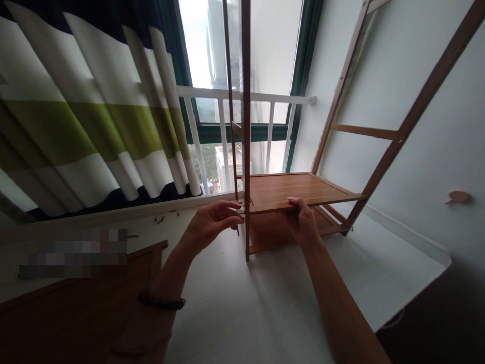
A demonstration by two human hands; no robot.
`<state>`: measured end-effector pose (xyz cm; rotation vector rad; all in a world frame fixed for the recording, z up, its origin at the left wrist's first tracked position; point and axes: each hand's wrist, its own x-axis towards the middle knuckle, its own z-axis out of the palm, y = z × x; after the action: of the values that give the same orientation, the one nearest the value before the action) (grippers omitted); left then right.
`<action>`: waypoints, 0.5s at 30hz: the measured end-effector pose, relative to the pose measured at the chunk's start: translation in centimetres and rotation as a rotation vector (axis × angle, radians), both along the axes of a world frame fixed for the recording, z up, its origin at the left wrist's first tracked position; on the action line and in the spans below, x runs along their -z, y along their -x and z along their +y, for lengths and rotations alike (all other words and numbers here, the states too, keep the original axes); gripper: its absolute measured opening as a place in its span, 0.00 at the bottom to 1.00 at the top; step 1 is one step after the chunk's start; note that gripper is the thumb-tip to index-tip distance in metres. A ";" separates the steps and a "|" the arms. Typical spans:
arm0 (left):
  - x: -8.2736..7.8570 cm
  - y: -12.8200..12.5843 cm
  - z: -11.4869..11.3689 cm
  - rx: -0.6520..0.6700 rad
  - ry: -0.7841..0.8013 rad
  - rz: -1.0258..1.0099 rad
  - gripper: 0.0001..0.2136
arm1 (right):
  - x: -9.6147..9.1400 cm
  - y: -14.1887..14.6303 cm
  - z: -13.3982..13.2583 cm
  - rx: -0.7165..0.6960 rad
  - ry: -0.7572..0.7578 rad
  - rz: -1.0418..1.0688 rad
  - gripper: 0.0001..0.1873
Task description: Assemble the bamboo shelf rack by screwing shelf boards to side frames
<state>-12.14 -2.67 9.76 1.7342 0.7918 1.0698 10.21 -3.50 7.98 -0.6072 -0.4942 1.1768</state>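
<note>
A brown wooden shelf rack [247, 151] stands upright on a white tabletop, with an upper shelf board [273, 187] and a lower board [265, 233]. At its left front post, my left hand [216, 222] pinches a thin dark hex key [238, 230] between thumb and fingers. One arm of the key points at the post; its tip is too small to make out. My right hand [303, 220] grips the front edge of the upper board, thumb on top and fingers underneath, partly hidden.
Several small screws [159, 220] lie on the white tabletop [223, 303] near the window ledge. A loose wooden panel [113, 293] lies at the left, beside a blurred-out item [76, 255]. Behind are a striped curtain [94, 131] and a white railing [265, 96]; a wall is at right.
</note>
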 end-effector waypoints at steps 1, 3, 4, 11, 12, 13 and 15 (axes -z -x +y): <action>0.1 0.0 0.0 -0.034 -0.017 0.023 0.13 | 0.0 0.0 0.0 -0.003 0.000 0.002 0.05; 0.1 0.1 0.1 -0.129 -0.064 0.096 0.11 | 0.0 0.0 0.0 -0.009 0.002 0.006 0.05; 0.0 0.1 0.0 -0.167 -0.073 0.134 0.11 | 0.0 0.0 0.0 -0.011 0.003 0.009 0.05; -1.1 0.1 -0.4 -0.085 0.294 0.072 0.13 | -0.2 0.0 0.0 -0.018 0.008 0.016 0.05; -1.2 0.0 -0.3 -0.077 0.334 0.025 0.13 | -0.1 0.0 0.0 -0.018 0.011 0.015 0.05; -1.2 -0.1 -0.3 -0.077 0.356 -0.027 0.13 | -0.1 -0.1 0.0 -0.020 0.012 0.015 0.05; -1.2 -0.4 -0.2 -0.103 0.344 -0.126 0.13 | 0.0 -0.1 0.0 -0.020 0.008 0.015 0.05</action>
<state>-11.72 -2.90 10.94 1.3361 0.9330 1.0317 10.30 -3.48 8.03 -0.6008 -0.4844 1.2016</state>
